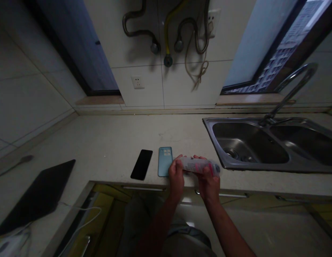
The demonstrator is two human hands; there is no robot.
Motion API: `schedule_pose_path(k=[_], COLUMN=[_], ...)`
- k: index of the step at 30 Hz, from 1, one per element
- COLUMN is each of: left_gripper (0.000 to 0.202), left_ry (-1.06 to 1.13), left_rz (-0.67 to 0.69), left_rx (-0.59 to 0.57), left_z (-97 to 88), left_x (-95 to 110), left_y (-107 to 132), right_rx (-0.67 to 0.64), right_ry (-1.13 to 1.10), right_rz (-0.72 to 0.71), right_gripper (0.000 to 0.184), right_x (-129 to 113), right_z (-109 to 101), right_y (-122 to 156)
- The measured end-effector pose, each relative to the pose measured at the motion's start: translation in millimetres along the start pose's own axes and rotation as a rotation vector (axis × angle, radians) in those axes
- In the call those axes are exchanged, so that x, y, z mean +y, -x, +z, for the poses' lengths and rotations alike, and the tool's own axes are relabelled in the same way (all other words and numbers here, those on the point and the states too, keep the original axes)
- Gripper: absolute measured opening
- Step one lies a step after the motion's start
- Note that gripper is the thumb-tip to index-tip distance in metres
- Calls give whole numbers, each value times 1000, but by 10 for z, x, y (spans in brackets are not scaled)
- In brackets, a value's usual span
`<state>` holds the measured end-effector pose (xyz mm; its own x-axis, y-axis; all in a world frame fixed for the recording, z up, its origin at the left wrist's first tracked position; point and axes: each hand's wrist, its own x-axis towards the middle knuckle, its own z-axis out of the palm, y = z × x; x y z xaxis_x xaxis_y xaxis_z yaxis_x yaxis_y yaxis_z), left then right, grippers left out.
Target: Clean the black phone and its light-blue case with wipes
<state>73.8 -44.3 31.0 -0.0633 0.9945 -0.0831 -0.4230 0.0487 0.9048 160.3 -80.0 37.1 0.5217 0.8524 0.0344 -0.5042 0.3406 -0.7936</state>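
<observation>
A long, whitish translucent plastic package with pink markings lies across both my hands above the counter's front edge. My left hand grips its left end, thumb on top. Near its right end, my right hand has its fingers and thumb closed around it. Its contents are too blurred to make out. Just left of my left hand, a light blue phone case with a camera cutout lies on the counter. Further left lies a black smartphone, flat with its dark screen up.
The pale countertop runs along a tiled wall. A double steel sink with a tall faucet is set in at right. A dark flat panel and a white cable are at left. Pipes hang on the wall.
</observation>
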Motion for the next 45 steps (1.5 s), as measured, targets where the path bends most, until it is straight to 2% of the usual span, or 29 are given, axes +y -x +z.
schedule_pose_path(k=[3, 8, 12, 20, 28, 32, 35, 38, 42, 45], left_gripper=[73, 79, 79, 81, 70, 70, 70, 67, 68, 49], left_ry=[-6, -83, -112, -214, -253, -276, -252, -199, -158, -215], left_rz=[59, 48, 47, 69, 29, 48, -4, -163, -377, -391], left_rx=[95, 96, 85, 82, -2, -8, -123, -355, -540, -546], left_z=[45, 36, 28, 38, 28, 51, -3, -131, -274, -276], left_x=[-84, -109, -80, -32, -25, -58, -18, 109, 285, 308], left_y=[-9, -44, -76, -115, -126, -162, -193, -215, -227, -243], right_rx=[60, 32, -6, -1, 39, 50, 31, 8, -39, -97], right_ry=[26, 134, 145, 229, 101, 77, 78, 85, 122, 169], right_rz=[-27, -115, -153, -139, -47, -35, -3, 106, 180, 196], right_gripper=[47, 40, 41, 45, 41, 38, 37, 40, 45, 48], right_x=[47, 74, 55, 39, -39, -91, -139, -195, -268, -315], right_z=[52, 4, -25, -31, 41, 64, -9, -143, -268, -280], right_y=[91, 105, 55, 32, 32, 8, -86, -226, -348, -360])
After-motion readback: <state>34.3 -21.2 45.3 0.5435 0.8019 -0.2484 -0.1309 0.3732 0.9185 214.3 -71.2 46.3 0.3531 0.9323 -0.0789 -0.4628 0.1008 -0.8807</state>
